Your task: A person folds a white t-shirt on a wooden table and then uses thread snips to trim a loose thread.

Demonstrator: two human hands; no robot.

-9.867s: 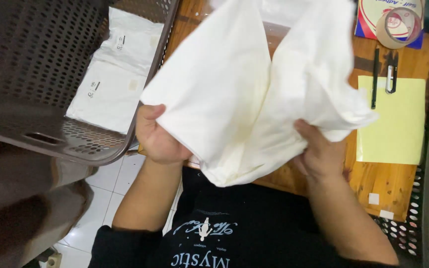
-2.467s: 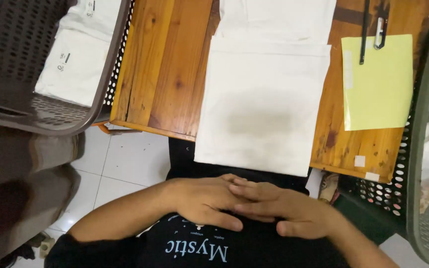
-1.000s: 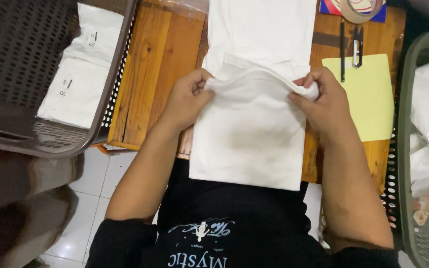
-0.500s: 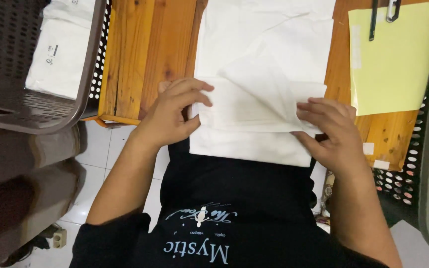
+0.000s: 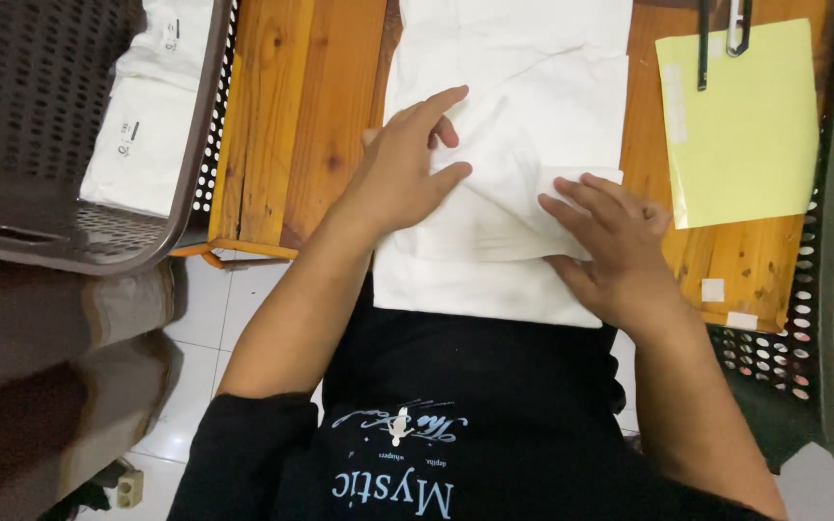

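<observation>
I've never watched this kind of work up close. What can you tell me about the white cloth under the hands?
The white cloth looks like soft, plain fabric, folded in flat layers on the wooden table. Its near edge overhangs the table toward the person. The left hand presses flat on it; the right hand rests on a folded edge.

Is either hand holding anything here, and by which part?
Nothing is gripped. Both hands lie flat on the white cloth: left hand on its folded middle, right hand on the fold's right edge.

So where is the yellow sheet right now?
In the head view the yellow sheet lies flat on the wooden table, right of the white cloth and just beyond the right hand.
</observation>
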